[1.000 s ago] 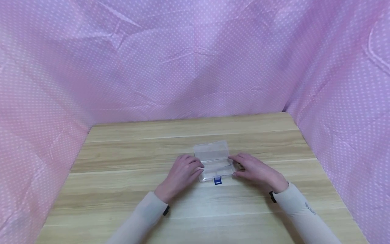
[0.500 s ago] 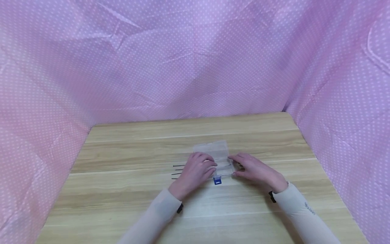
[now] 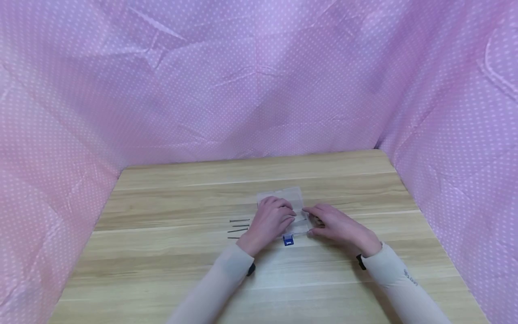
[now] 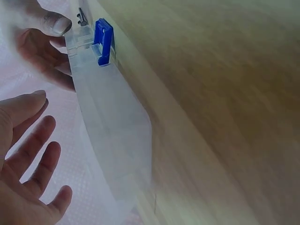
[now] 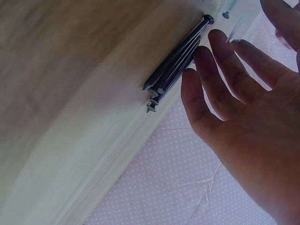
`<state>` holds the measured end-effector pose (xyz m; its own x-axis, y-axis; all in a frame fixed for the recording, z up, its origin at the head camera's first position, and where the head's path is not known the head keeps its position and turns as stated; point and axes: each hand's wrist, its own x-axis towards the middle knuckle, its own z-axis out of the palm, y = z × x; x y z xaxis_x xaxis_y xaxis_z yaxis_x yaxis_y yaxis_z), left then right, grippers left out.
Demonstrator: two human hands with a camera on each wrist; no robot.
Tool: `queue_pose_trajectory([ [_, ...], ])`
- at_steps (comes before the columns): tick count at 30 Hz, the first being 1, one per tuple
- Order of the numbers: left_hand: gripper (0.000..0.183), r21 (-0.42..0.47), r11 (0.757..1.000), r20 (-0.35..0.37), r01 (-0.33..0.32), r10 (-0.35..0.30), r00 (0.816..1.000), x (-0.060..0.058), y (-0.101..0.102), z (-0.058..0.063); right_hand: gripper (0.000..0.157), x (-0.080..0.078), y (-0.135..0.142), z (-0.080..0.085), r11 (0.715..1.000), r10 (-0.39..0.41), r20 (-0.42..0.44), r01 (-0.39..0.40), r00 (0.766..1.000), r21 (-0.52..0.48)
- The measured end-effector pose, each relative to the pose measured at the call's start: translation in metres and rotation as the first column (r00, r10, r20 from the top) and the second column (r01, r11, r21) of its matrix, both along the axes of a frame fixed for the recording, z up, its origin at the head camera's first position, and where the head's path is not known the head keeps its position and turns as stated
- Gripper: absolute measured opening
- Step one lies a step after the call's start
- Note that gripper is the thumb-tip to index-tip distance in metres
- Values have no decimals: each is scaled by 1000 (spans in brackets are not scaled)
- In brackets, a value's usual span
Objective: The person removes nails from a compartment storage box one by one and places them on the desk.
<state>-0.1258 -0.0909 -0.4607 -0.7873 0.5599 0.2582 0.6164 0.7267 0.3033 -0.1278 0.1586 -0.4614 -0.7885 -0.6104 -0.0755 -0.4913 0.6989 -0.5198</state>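
A clear plastic box (image 3: 299,228) lies on the table with its lid (image 3: 294,196) folded back and its blue latch (image 3: 288,240) toward me. My left hand (image 3: 270,221) hovers over the box, fingers loosely bent; in the left wrist view its thumb and index tips come close together and no object shows between them. With thumb and fingers set apart, my right hand (image 3: 344,227) holds the box's right end. Inside, the right wrist view catches a nail (image 5: 226,15). A bunch of dark nails (image 5: 178,61) lies under that hand, beside the box.
Several nails (image 3: 239,220) lie in a loose row on the wooden table (image 3: 170,252), left of the box and partly behind the left wrist. Pink dotted cloth (image 3: 259,90) surrounds the table at the back and both sides.
My left hand has moved rightward from the box's left side to over its middle, uncovering the row of nails at left. My right hand and the box have stayed put.
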Motion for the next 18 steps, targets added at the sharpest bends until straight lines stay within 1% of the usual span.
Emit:
queue_pose_trajectory([
  [5,12,-25,1000,24,-1,2,1000,-5,6,-1,61,0,0,0,1000,-3,7,3,1000,7],
  [13,12,-74,997,102,4,3,995,-12,16,-5,60,-2,0,-2,1000,7,1,-7,1000,9],
  [15,12,-75,997,110,7,2,994,-15,18,-7,60,-2,0,-2,1000,6,3,-6,1000,8],
  [18,12,-61,998,104,10,-3,995,-18,20,-10,60,-2,0,-2,1000,3,9,-4,1000,7],
])
